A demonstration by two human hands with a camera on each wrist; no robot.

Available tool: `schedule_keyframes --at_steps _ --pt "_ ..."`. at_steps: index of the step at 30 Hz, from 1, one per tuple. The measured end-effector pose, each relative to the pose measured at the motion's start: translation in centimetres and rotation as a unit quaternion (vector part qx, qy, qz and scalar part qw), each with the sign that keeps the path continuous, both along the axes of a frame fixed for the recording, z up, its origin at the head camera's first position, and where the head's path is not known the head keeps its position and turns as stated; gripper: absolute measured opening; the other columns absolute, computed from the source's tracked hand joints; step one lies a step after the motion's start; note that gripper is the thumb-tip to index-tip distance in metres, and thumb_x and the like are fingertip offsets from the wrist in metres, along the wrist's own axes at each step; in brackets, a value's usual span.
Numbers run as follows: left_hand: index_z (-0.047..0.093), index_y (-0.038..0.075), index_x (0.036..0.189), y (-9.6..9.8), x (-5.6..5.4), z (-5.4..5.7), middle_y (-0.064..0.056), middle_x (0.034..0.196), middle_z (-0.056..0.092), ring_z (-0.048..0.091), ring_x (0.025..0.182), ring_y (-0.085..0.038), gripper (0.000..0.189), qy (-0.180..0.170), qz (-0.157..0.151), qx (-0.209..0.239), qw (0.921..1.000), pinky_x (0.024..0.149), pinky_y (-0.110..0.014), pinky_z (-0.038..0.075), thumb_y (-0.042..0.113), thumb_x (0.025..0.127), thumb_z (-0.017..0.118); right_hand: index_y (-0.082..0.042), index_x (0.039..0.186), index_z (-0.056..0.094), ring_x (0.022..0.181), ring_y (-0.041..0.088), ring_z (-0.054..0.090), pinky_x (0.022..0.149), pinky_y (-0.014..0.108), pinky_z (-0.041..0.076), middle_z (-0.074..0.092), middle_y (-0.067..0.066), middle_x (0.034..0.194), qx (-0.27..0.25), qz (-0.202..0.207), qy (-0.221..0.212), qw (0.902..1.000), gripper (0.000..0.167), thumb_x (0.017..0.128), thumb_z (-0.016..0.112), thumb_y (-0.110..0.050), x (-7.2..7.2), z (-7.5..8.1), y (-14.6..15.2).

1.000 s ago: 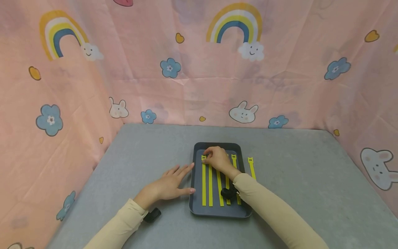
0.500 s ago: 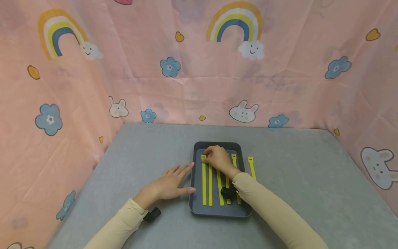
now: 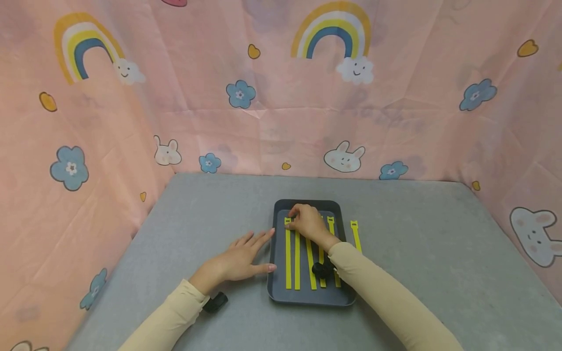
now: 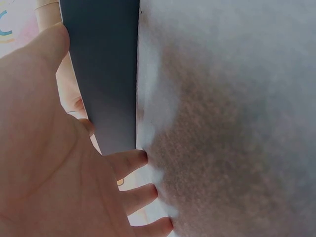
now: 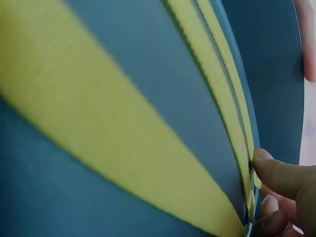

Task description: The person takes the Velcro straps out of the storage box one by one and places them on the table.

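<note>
A dark grey rectangular tray [image 3: 281, 296] holds several flat yellow cable ties with slotted heads, laid lengthwise side by side. My right hand [image 3: 308, 225] reaches over the far part of the tray. Its thumb and index finger pinch the head of the leftmost cable tie [image 3: 288, 258]. In the right wrist view, the thumb [image 5: 279, 175] lies against the end of that strap. My left hand [image 3: 237, 261] has its fingers spread, and the thumb and index fingertip touch the tray's left side. In the left wrist view, the fingertips [image 4: 143, 197] rest near the tabletop beside the tray wall [image 4: 101, 74].
Another yellow cable tie [image 3: 355, 236] lies on the grey table [image 3: 421, 234] just right of the tray, partly hidden by the right sleeve. A pink patterned curtain [image 3: 272, 126] hangs behind and along both sides of the table.
</note>
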State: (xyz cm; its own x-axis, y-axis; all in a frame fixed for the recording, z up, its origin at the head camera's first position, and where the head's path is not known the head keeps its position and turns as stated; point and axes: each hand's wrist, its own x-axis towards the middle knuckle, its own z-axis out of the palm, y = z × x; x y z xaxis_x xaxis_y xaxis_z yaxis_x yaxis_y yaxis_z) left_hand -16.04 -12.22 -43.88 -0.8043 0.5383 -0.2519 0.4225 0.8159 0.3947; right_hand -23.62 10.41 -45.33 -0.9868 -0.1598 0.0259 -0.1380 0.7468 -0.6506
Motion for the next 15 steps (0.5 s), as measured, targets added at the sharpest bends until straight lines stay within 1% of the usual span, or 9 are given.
schedule_keyframes --at_steps 3,5,10,15 --pt "0.005 0.037 0.16 -0.02 -0.02 0.03 -0.002 0.167 0.019 0.014 0.155 -0.037 0.089 0.0 -0.001 0.0 1.0 0.121 -0.061 0.018 0.072 0.09 0.048 -0.01 0.098 0.068 0.067 0.017 0.052 0.06 0.028 0.041 0.059 0.005 0.08 0.006 0.009 0.012 0.9999 0.024 0.08 0.083 -0.018 0.02 0.06 -0.03" --pt "0.005 0.037 0.16 -0.03 -0.04 0.05 -0.002 0.167 0.019 0.014 0.155 -0.037 0.089 0.0 -0.001 0.0 1.0 0.121 -0.061 0.018 0.072 0.09 0.048 -0.01 0.096 0.067 0.072 0.017 0.052 0.065 0.03 0.042 0.059 0.006 0.085 0.01 0.016 0.021 0.9996 0.022 0.081 0.082 -0.017 0.06 0.08 -0.1" --pt "0.005 0.038 0.159 -0.04 -0.04 0.05 -0.002 0.167 0.019 0.014 0.155 -0.037 0.088 -0.001 -0.001 0.0 1.0 0.122 -0.061 0.017 0.073 0.09 0.047 -0.011 0.094 0.065 0.081 0.018 0.057 0.075 0.035 0.049 0.064 0.006 0.093 0.008 0.021 0.032 0.9992 0.02 0.082 0.081 -0.013 0.26 0.03 -0.36" --pt "0.005 0.037 0.16 -0.08 -0.01 0.0 -0.003 0.167 0.02 0.014 0.155 -0.037 0.089 -0.001 -0.002 0.005 1.0 0.122 -0.061 0.017 0.073 0.09 0.047 -0.012 0.095 0.064 0.079 0.017 0.057 0.073 0.033 0.049 0.066 0.005 0.092 0.0 0.027 0.031 0.9992 0.019 0.083 0.079 -0.009 0.38 -0.02 -0.57"
